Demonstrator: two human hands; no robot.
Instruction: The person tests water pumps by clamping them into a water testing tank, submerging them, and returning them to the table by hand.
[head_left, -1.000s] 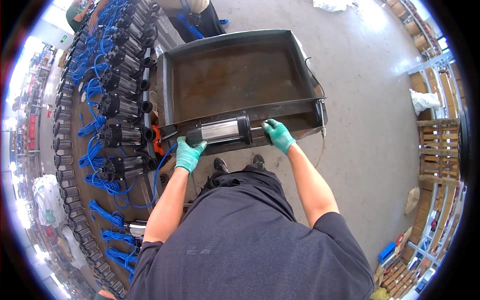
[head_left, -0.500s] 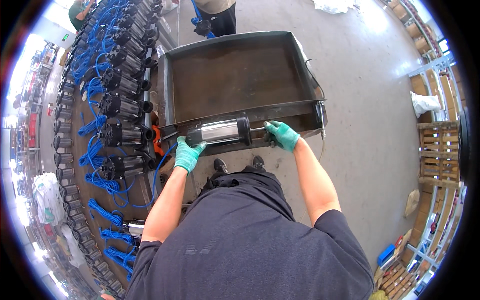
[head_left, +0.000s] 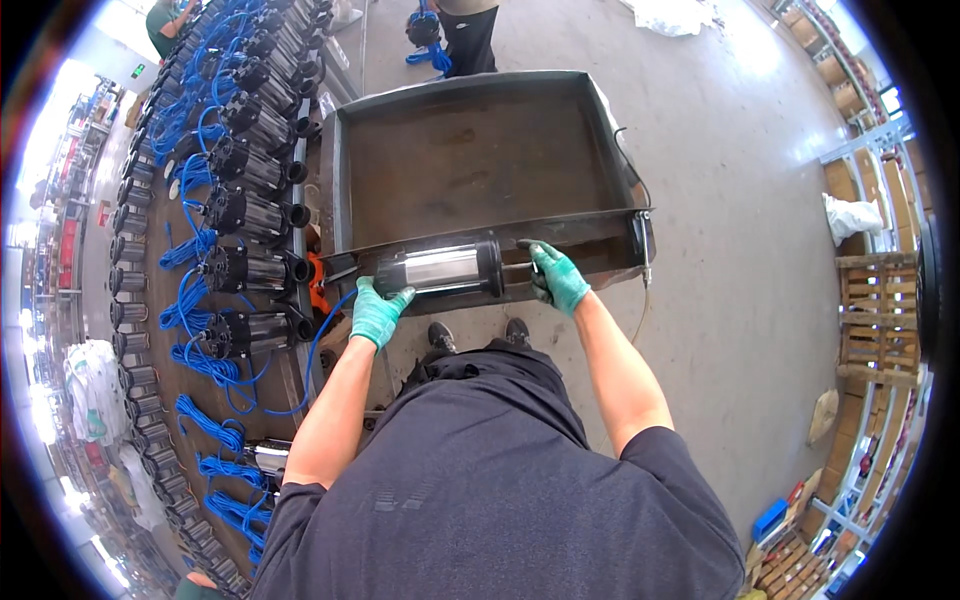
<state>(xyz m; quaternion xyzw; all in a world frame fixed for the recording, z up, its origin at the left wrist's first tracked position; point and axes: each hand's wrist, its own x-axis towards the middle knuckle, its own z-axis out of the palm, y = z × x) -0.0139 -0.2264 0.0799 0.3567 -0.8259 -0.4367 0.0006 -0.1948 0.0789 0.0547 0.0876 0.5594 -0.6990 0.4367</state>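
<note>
A submersible pump (head_left: 440, 269) with a shiny steel barrel and black ends lies level across the near edge of a metal tank (head_left: 480, 222). My left hand (head_left: 378, 312), in a green glove, grips its left black end, thumb along the barrel. A thin metal shaft (head_left: 517, 266) sticks out of the pump's right end. My right hand (head_left: 558, 279), gloved alike, is closed around the shaft's outer end; the fingertips are partly hidden. From the pump's left end a blue cable (head_left: 318, 345) runs down to the bench.
Rows of similar pumps (head_left: 245, 212) with coiled blue cables (head_left: 185, 305) fill the bench at left. An orange tool (head_left: 318, 283) sits beside the tank's left corner. Beyond the tank another person (head_left: 470, 40) stands with a pump. Pallets (head_left: 880, 318) and shelves line the right.
My right hand has turned slightly and shifted a little down and left at the shaft. Beyond the tank, the other person's pump and blue cable have moved right.
</note>
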